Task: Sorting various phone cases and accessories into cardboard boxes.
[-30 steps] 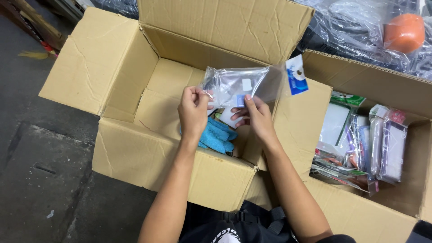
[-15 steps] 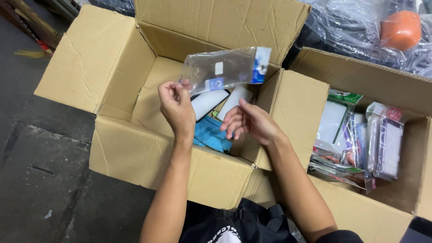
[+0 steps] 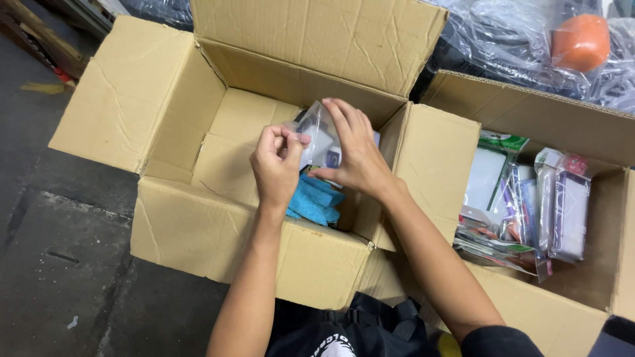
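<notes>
A person is leaning over a large open cardboard box that is sitting on a dark concrete floor, with both bare arms reaching into it. The left hand is pinching the edge of a small clear plastic bag between thumb and fingertips, so its grip is pressed together on the plastic. The right hand is lying flat against the far side of the same bag, fingers spread and pointing upward, thumb tucked beneath; its grip is holding the bag against the palm rather than pinching it. The bag is being held in the air above the inside of the box, roughly at the level of its rim, between the two hands. What is inside the bag is hard to make out; there is a small pale label and a dark patch.

Directly below the hands, a blue fuzzy cloth is lying in the box near its front wall.

To the right, touching the first box, a second open cardboard box is holding upright packaged items in clear wrappers. Behind it, crumpled clear plastic sheeting is covering an orange rounded object.
</notes>
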